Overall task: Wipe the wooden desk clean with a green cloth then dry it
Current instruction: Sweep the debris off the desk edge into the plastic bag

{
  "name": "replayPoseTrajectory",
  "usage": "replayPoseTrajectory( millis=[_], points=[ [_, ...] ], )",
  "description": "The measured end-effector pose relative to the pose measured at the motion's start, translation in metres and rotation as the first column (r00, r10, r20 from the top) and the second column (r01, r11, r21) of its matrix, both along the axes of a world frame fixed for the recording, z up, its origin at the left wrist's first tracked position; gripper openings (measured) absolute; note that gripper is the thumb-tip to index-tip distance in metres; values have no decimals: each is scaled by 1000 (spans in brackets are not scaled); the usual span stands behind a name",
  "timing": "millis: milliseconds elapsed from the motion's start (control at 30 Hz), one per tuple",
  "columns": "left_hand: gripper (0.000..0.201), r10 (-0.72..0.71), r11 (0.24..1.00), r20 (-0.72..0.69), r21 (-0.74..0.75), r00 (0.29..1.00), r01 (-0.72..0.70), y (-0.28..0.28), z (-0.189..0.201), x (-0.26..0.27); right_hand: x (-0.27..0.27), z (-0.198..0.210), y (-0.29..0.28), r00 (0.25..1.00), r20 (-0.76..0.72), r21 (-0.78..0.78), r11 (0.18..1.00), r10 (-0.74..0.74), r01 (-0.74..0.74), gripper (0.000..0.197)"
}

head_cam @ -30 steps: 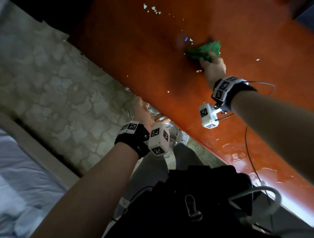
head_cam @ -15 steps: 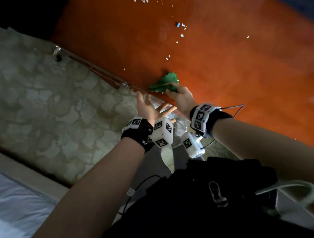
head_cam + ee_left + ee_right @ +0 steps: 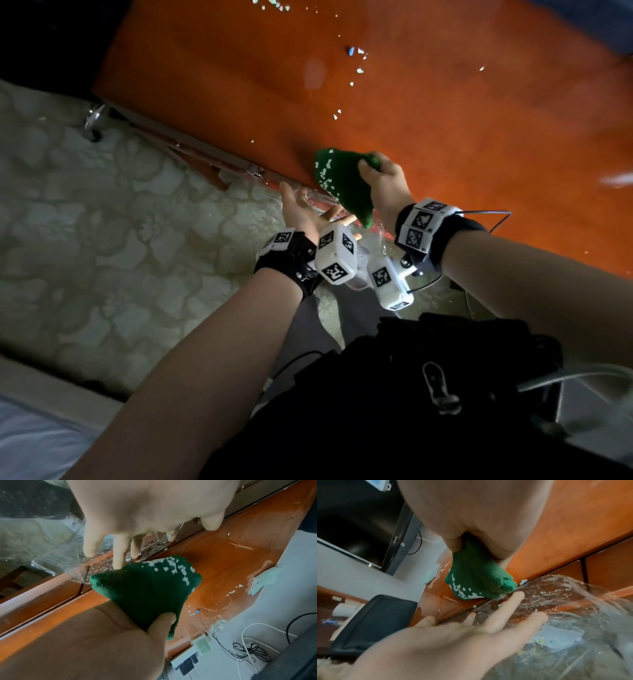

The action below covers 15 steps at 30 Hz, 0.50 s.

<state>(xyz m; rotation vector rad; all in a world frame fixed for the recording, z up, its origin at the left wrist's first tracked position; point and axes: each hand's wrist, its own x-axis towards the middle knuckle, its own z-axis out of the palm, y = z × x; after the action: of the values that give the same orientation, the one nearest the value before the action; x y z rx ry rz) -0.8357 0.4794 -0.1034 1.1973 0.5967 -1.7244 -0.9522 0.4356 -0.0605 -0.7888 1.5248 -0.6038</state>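
The orange wooden desk point(image 3: 445, 144) is wet and strewn with white crumbs. My right hand point(image 3: 373, 168) grips the green cloth point(image 3: 342, 185) at the desk's near edge, lifted so that its crumb-covered face shows. In the left wrist view the cloth point(image 3: 145, 588) hangs from the right thumb point(image 3: 161, 623). My left hand point(image 3: 308, 209) lies open, palm up, just below the desk edge beside the cloth. Its straight fingers point(image 3: 513, 601) lie against a clear plastic bag point(image 3: 573, 615) speckled with crumbs.
Loose white crumbs point(image 3: 356, 68) and a small blue piece point(image 3: 351, 51) lie farther out on the desk. A dark monitor point(image 3: 351, 520) and a black pad point(image 3: 373, 622) sit at one end. A power strip point(image 3: 188, 660) with cables is behind the desk. Patterned floor point(image 3: 120, 240) is to the left.
My right hand has dragged the cloth from mid-desk to the near edge and lifted it, showing the crumbs stuck to it. The left hand stays open under the edge.
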Motion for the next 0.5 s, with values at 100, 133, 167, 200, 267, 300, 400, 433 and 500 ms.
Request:
replayPoseTrajectory(
  millis=[100,133,167,200,267,300,400,433,500],
  points=[
    [66,-18,1000,33,11,999,18,-7,6,4,-3,4,-10,996,-12,1,996,-85,85,22],
    [65,-17,1000,72,24,997,15,-11,11,6,-3,6,-15,992,-9,9,992,-122,122,19],
    [60,-2,999,106,37,994,-2,-14,16,7,-5,7,-20,986,-5,24,986,-164,164,15],
    [59,-6,999,123,37,992,2,-16,20,8,-7,7,-28,976,3,38,975,-217,217,11],
    [75,-18,999,98,29,995,15,-20,24,13,-12,10,-42,952,18,40,952,-306,305,7],
    [83,-36,999,101,33,994,33,-23,22,16,-16,12,-50,943,15,25,943,-333,332,8],
    [100,-132,990,120,56,984,126,-29,23,25,-31,17,-79,906,29,-42,905,-423,424,15],
    [104,-146,988,121,63,982,139,-33,20,27,-36,21,-90,898,10,-61,896,-440,440,13],
    [105,-180,983,151,50,972,174,-43,10,34,-46,24,-113,879,-5,-107,875,-476,473,7]
  ],
)
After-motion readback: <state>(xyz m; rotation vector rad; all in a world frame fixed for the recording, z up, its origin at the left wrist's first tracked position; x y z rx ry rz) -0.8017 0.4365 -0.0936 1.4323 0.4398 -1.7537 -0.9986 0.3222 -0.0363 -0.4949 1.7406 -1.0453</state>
